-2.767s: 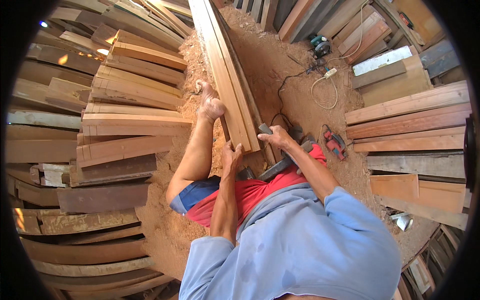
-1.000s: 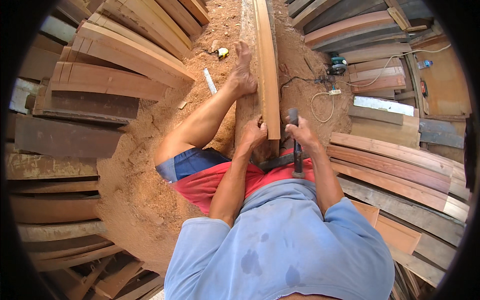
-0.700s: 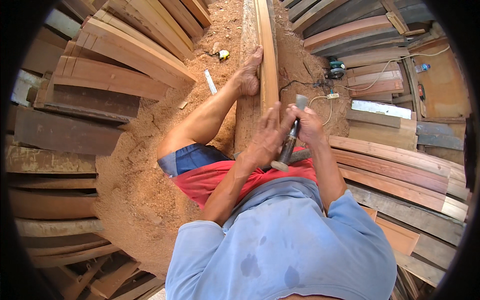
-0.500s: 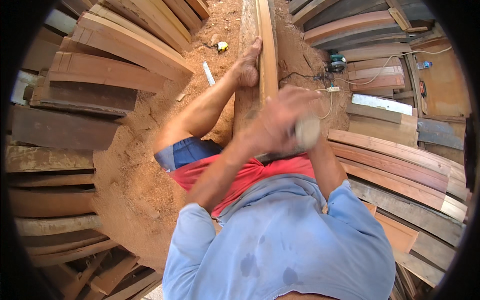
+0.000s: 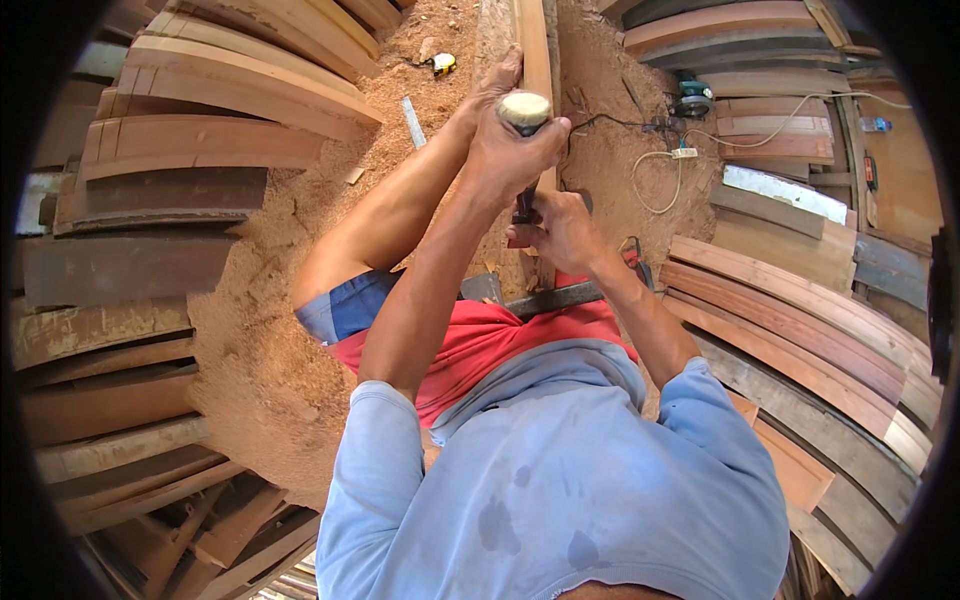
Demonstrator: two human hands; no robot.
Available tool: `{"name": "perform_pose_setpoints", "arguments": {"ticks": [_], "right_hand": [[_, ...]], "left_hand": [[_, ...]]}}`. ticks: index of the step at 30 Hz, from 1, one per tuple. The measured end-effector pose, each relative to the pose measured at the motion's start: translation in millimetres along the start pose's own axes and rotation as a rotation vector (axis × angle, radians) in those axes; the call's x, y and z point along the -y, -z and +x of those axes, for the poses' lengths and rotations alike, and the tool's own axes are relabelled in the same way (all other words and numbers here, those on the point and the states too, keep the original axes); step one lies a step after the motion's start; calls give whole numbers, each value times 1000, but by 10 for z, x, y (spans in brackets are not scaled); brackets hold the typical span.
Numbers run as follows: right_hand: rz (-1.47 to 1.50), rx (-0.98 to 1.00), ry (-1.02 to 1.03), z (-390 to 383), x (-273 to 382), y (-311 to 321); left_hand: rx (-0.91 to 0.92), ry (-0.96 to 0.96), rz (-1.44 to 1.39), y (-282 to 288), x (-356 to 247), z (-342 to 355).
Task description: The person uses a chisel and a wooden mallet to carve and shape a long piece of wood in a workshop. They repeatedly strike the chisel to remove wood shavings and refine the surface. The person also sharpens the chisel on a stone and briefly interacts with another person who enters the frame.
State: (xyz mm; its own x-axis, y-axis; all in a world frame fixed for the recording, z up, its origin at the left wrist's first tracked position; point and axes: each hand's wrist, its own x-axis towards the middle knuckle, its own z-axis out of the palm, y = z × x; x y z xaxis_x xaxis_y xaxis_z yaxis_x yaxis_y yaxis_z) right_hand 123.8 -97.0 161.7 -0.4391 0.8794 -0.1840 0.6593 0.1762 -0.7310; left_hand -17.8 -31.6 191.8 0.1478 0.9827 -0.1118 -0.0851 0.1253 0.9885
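Observation:
My left hand is wrapped round the handle of a chisel, whose pale round top faces up. Lower down, the fingers of my right hand close on the chisel's dark shank. Its tip is hidden by the hands. Under them runs a long, narrow wooden beam, lying on a rough, thicker plank. My bare left foot rests against the beam's side. Close to my lap lie a dark bar and a flat grey piece, partly covered.
Sawdust and shavings cover the ground. A yellow tape measure and a metal ruler lie left of the beam. To the right are a green power tool, a white cable socket and stacked boards. More boards stand left.
My hands were blurred and close together nearer my lap. Now my left hand is farther forward, gripping the chisel upright, and my right hand holds its shank below.

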Motion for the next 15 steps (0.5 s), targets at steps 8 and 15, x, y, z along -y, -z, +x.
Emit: {"name": "perform_pose_setpoints", "arguments": {"ticks": [8, 15], "right_hand": [[-269, -297, 264, 321, -603, -162], [-71, -211, 122, 797, -582, 223]], "left_hand": [[-228, -382, 326, -255, 279, 250], [-206, -290, 257, -258, 268, 878]]}}
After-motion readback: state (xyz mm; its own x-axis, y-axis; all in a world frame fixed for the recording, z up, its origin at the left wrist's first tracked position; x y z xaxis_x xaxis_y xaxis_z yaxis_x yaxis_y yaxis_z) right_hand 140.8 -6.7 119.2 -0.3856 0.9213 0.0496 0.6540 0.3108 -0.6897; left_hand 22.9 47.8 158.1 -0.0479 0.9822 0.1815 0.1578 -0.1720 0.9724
